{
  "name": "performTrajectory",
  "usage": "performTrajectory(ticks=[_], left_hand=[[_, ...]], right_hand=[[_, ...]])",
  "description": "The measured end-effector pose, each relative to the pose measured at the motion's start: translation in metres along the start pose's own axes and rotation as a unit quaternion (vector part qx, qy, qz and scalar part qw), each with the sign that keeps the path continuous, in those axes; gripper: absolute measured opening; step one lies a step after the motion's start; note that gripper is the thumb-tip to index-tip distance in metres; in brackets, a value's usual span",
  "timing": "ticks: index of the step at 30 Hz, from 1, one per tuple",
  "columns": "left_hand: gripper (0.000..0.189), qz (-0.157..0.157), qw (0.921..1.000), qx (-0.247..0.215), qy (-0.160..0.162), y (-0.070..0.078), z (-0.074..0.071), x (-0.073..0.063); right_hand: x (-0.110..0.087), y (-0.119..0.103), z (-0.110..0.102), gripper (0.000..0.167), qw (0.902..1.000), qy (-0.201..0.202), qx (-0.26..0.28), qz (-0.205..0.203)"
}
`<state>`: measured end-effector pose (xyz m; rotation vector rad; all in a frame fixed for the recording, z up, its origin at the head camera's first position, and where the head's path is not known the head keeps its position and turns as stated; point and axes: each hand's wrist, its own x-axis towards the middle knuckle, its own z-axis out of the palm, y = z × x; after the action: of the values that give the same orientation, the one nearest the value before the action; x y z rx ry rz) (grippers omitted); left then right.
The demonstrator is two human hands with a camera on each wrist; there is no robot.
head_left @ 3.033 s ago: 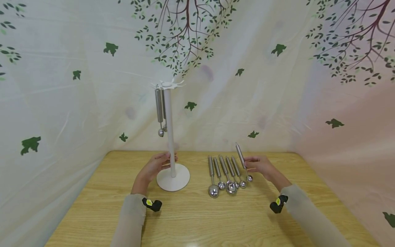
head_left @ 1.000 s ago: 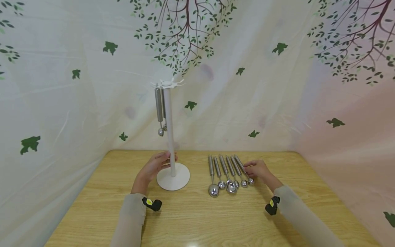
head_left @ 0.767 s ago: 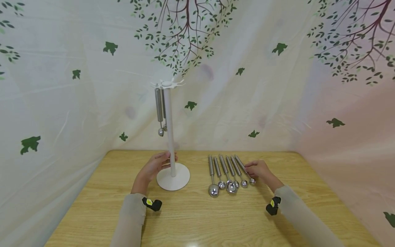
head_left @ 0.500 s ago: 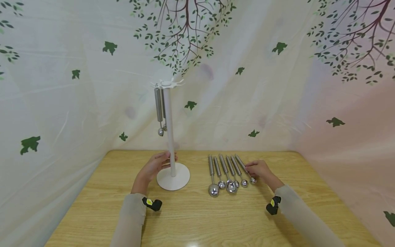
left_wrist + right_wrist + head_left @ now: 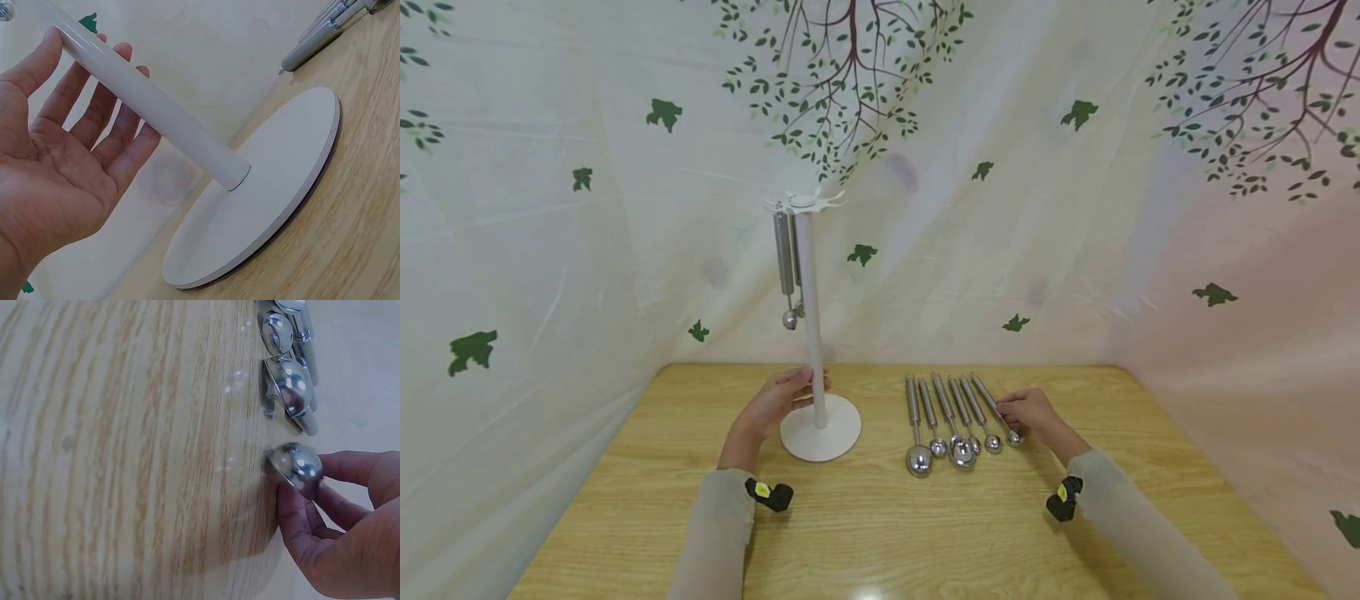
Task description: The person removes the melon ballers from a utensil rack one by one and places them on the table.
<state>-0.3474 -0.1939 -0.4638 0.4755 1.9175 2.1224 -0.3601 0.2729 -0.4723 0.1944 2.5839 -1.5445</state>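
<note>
My left hand (image 5: 778, 402) holds the pole of a white stand (image 5: 816, 350) low down, thumb on one side and fingers behind it, as the left wrist view shows. A hooked crown (image 5: 805, 202) tops the stand, and steel scoops (image 5: 783, 254) hang on its left. With thumb and fingers, my right hand (image 5: 1032, 412) pinches the rightmost small steel scoop (image 5: 1014, 437) by its handle. In the right wrist view the round bowl of this scoop (image 5: 300, 467) faces down close to the table, and the fingers hide much of the handle.
Several more steel scoops (image 5: 919, 460) lie side by side left of the pinched one, bowls toward me. The stand's round base (image 5: 838, 446) rests on the wooden table (image 5: 880, 533). Behind the table's back edge hangs a pale cloth (image 5: 917, 283) printed with leaves.
Three seconds ago the right hand held the small scoop raised and steep; it has since come down to the right end of the row. The left hand has stayed on the pole.
</note>
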Motion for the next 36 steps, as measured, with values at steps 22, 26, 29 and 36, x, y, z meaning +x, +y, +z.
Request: performTrajectory(ticks=[22, 26, 29, 36], left_hand=[[0.035, 0.035, 0.9986, 0.039, -0.004, 0.002, 0.006, 0.000], [0.037, 0.026, 0.9985, 0.035, 0.032, 0.002, 0.010, 0.002], [0.045, 0.024, 0.9977, 0.032, 0.055, 0.002, 0.012, 0.004], [0.050, 0.035, 0.9964, 0.034, 0.069, 0.001, 0.016, 0.004]], right_hand=[[-0.001, 0.003, -0.001, 0.030, 0.9999, -0.013, -0.005, -0.002], [-0.002, 0.002, -0.002, 0.031, 0.9999, -0.014, -0.003, -0.004], [-0.002, 0.002, -0.003, 0.031, 0.9999, -0.012, -0.006, -0.002], [-0.002, -0.001, -0.003, 0.032, 0.9998, -0.014, -0.009, 0.012]])
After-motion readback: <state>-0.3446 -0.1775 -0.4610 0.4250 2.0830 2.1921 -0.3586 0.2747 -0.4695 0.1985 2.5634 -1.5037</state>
